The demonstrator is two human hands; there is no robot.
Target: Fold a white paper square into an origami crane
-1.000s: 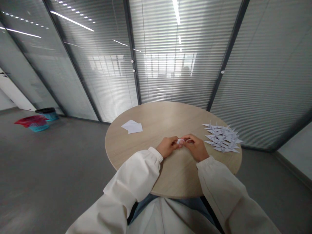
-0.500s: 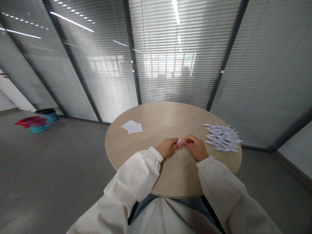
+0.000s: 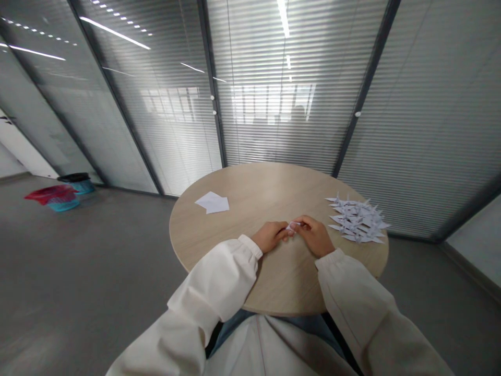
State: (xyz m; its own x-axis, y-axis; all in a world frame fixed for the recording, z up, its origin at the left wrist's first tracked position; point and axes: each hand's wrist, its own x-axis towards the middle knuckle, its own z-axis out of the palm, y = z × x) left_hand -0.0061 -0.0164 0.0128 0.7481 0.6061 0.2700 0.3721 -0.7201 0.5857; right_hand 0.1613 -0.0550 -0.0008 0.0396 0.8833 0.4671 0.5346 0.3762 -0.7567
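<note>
Between my hands, above the middle of the round table (image 3: 270,183), is a small folded piece of white paper (image 3: 293,225), mostly covered by fingers. My left hand (image 3: 271,236) pinches it from the left side. From the right, my right hand (image 3: 314,236) grips it with thumb and fingers closed. To the right lies a cluster of folded white paper cranes (image 3: 358,219) with pointed tips. Flat white paper sheets (image 3: 213,202) overlap on the table's left part.
A glass partition with blinds (image 3: 270,130) stands right behind the table. On the floor to the left are a blue basket with a red liner (image 3: 55,197) and another with a black liner (image 3: 77,183).
My right fingers have shifted slightly over the folded paper, and less of it shows now. Both hands stay in nearly the same place; the cranes and sheets have not moved.
</note>
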